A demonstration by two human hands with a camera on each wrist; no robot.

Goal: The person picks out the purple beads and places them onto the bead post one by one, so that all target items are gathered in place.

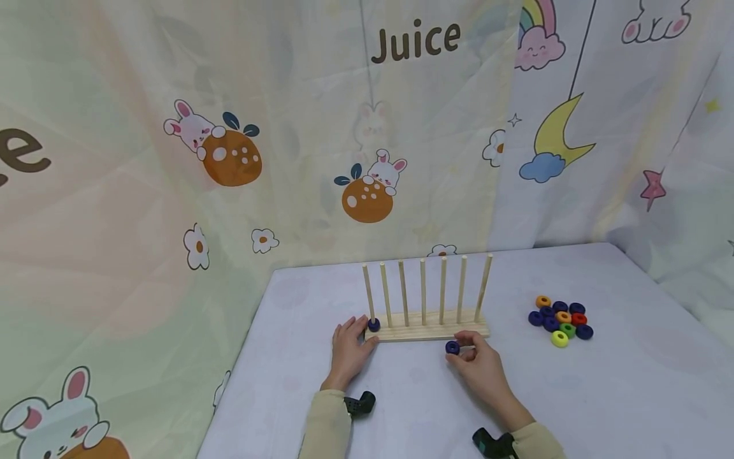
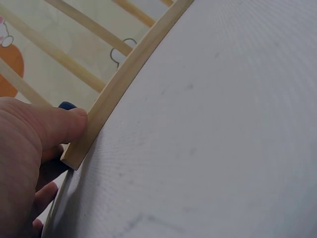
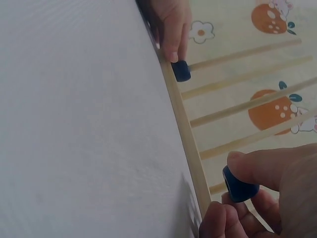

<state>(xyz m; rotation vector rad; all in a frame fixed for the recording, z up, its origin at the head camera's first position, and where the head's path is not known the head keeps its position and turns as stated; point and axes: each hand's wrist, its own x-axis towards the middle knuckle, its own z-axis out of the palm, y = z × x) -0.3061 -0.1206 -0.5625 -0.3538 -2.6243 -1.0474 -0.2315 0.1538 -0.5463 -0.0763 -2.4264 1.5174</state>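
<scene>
A wooden peg board [image 1: 427,333] with several upright pegs stands on the table. One dark blue bead [image 1: 374,325] sits at the foot of its leftmost peg. My left hand [image 1: 348,352] holds the board's left end, its thumb [image 2: 69,124] against the front edge beside that bead. Between thumb and fingers, my right hand [image 1: 480,368] pinches a second dark blue bead [image 3: 239,184], just in front of the board's right part. The bead's hole shows in the head view. The other pegs, such as the rightmost peg [image 1: 484,287], carry no beads.
To the right of the board lies a loose group of beads: several dark blue, a red bead [image 1: 578,319], a green bead [image 1: 568,329], a yellow bead [image 1: 559,338] and orange ones. A printed curtain [image 1: 309,159] hangs behind the white-covered table [image 1: 413,408].
</scene>
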